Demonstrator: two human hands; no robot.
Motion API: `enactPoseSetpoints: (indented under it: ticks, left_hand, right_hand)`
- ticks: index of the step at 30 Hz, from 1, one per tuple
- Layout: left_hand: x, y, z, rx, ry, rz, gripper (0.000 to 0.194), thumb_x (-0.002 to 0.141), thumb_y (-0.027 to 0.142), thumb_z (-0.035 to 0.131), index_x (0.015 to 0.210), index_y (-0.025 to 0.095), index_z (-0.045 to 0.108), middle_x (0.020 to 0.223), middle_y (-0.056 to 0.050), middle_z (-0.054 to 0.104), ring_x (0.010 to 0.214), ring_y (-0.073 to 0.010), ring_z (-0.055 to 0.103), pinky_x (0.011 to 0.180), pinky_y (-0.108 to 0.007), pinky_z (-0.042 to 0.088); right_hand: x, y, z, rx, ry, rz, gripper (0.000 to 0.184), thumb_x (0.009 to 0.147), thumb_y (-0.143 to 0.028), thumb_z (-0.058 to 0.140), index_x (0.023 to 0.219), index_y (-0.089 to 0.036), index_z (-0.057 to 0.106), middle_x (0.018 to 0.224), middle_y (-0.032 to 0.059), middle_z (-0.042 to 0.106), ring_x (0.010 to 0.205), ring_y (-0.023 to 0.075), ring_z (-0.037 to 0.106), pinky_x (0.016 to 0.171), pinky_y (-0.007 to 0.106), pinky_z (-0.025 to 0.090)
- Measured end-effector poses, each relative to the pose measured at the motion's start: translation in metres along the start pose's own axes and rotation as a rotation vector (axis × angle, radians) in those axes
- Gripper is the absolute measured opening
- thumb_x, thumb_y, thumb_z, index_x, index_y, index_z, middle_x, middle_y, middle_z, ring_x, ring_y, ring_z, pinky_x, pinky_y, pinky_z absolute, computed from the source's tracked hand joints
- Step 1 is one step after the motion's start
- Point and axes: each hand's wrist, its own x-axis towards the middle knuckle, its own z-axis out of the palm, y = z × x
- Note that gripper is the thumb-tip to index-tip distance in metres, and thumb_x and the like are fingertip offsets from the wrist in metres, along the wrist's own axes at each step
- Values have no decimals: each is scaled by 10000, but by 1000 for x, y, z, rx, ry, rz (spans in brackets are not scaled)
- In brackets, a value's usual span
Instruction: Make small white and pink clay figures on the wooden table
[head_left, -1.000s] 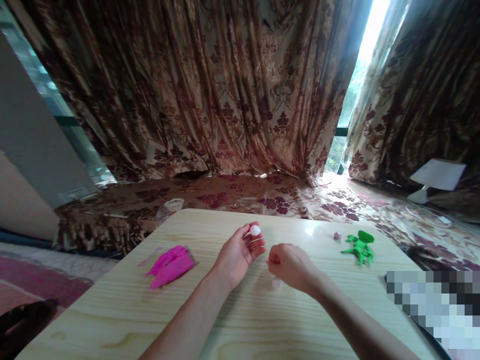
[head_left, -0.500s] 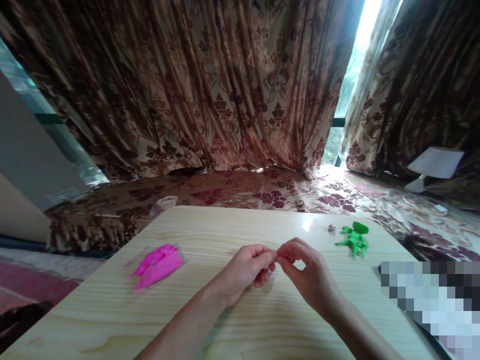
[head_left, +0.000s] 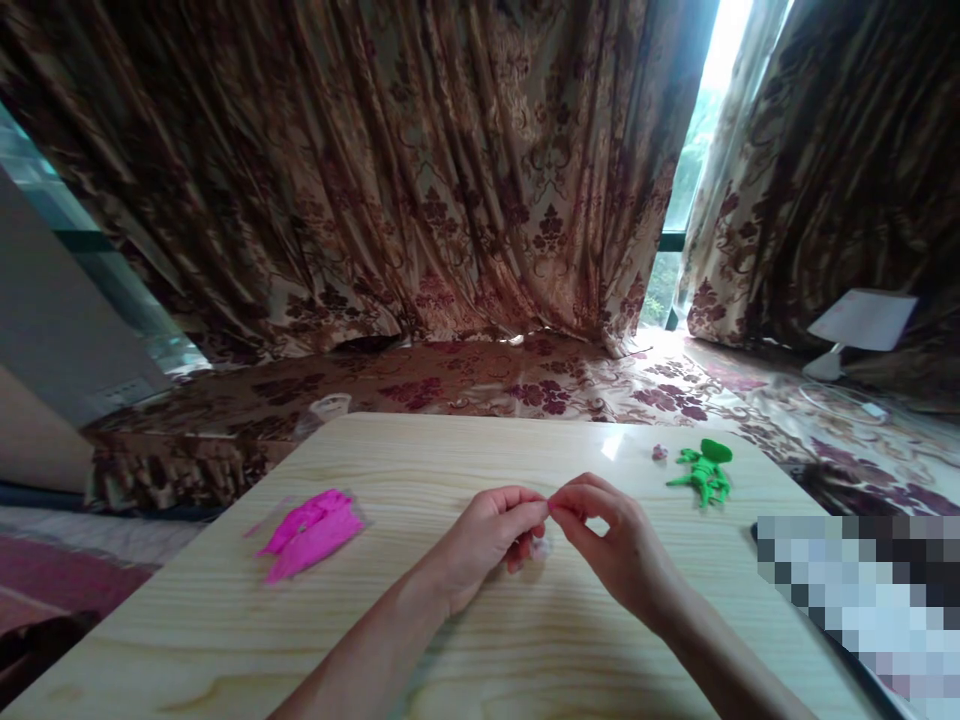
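My left hand and my right hand meet fingertip to fingertip above the middle of the light wooden table. Both are closed in a pinch on one tiny pinkish bit, too small to name. A small white lump shows just under my left fingers; I cannot tell whether they hold it or whether it lies on the table. A pink clay piece in clear wrap lies to the left. A green clay figure lies at the far right, with a small purple bit beside it.
A blurred-out object covers the table's right corner. Behind the table runs a low ledge under patterned cloth, with heavy curtains above it. A clear plastic cup stands past the far table edge. A white lamp stands at the right.
My left hand came down from holding up the white lump and met my right hand. Both now pinch together low over the table.
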Motion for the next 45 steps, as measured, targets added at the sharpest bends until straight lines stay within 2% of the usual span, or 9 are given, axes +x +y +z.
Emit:
enactPoseSetpoints:
  ticks: [7,13,19,23,28,30,35,40,45]
  left_hand:
    - [0,0,-1,-32,9,8,258,767,383,559,715,131,550,645,2,510,485,-41,398,461,-183,275]
    - [2,-1,-1,-100,46,-9,248,733,375,599,705,132,559,630,17,487,485,-41,392,456,-181,277]
    - [3,-2,-4,-178,65,0,246,723,375,606,769,133,591,650,16,488,487,-43,398,452,-184,279]
    - [2,-3,-3,-156,54,-3,230,727,361,602,729,132,574,654,9,503,500,-46,416,464,-181,291]
    - [3,-6,-1,-47,57,19,262,730,394,587,695,136,559,615,13,506,480,-52,407,465,-191,294]
    - [4,-7,-1,5,86,49,278,725,410,586,673,139,553,591,19,500,469,-55,400,458,-196,289]
    - [12,-10,-7,108,227,118,318,714,457,568,701,139,579,584,25,493,460,-68,408,435,-205,293]
    - [25,-5,-6,255,295,111,368,736,480,487,778,139,618,664,-5,541,498,-100,456,410,-212,290]
    - [36,-2,-2,383,336,191,236,672,364,584,688,138,648,530,17,512,515,-113,427,487,-224,297]
  right_hand:
    - [-1,-1,2,-3,6,-32,106,818,-130,523,791,-176,614,770,21,547,679,119,534,602,234,438]
    - [0,-2,0,-7,60,-20,129,837,-169,497,779,-180,612,764,30,569,666,125,536,604,247,448]
    - [-1,1,0,97,81,25,251,835,-209,506,1080,-204,561,865,39,610,723,141,585,640,264,494]
    - [-2,3,4,48,42,3,123,815,-195,532,893,-195,627,806,27,597,671,125,564,599,246,475]
    - [-1,-1,4,9,74,-12,121,817,-188,521,741,-181,614,713,15,569,633,120,528,588,243,442]
    - [0,-3,0,61,128,42,119,818,-217,526,729,-177,595,688,10,560,620,119,524,579,240,444]
    - [6,6,-14,305,397,252,180,793,-329,574,856,-162,603,698,14,578,590,119,528,538,244,465]
    - [8,19,-14,460,317,393,261,731,-360,635,874,-142,641,715,31,606,636,143,556,574,282,500]
    - [7,20,-11,617,286,447,287,699,-369,667,872,-140,664,721,33,619,657,145,568,614,292,513]
